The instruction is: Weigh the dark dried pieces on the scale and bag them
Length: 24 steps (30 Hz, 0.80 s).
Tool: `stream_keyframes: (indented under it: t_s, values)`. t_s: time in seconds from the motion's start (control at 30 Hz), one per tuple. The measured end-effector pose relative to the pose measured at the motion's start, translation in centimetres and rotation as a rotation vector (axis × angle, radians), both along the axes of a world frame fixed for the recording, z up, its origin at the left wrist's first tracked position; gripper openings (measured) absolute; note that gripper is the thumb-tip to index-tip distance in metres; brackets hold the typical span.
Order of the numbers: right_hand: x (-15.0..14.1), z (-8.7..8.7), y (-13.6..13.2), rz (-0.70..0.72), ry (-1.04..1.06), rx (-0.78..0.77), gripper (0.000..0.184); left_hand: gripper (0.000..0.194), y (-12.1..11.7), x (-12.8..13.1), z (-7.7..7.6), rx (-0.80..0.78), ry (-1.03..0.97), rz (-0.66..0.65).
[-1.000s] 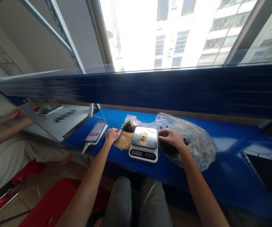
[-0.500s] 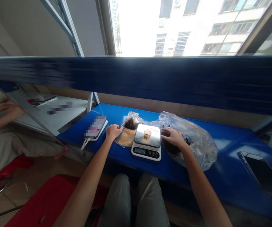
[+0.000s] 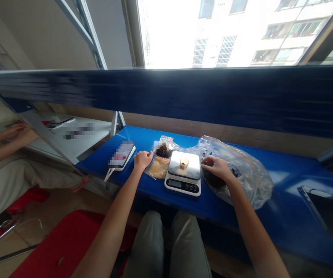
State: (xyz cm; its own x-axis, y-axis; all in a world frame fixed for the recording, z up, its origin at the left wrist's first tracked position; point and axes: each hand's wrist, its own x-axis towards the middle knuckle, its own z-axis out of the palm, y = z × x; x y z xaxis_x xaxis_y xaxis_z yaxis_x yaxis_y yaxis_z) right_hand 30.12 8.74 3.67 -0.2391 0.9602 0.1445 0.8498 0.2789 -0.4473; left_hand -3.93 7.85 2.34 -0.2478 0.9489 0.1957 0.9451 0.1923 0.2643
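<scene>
My left hand (image 3: 142,160) rests loosely curled on the blue tabletop (image 3: 143,185), its fingertips by a flat tan packet (image 3: 158,167). Behind that packet lies a small clear bag of dark shreds (image 3: 164,148). A white digital kitchen scale (image 3: 184,173) holds a small paper cup (image 3: 184,163). My right hand (image 3: 217,168) lies on the dark contents (image 3: 213,180) of a large clear plastic bag (image 3: 244,173), fingers curled at its opening. What those fingers pinch, if anything, is hidden.
A phone with a blurred screen (image 3: 121,155) lies left of my left hand, and a dark phone (image 3: 327,212) lies at the right. A person's hands (image 3: 14,132) rest at a white table beyond a metal frame. A dark blue beam (image 3: 166,96) crosses above.
The whole scene has shifted slightly right in the picture. My hands stay in nearly the same places beside the scale, and the bags and cup show no clear movement.
</scene>
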Motion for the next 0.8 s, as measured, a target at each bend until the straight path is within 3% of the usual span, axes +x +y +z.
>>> stream_keyframes:
  t_s: [0.57,0.8]
  values:
    - [0.14,-0.15,0.41,0.044,0.274,-0.038,0.017,0.053,0.34,-0.52,-0.48,0.005,0.027,0.020]
    - [0.70,-0.37,0.58,0.021,0.275,-0.036,0.021,0.054,0.15,-0.39,-0.25,0.007,0.036,0.013]
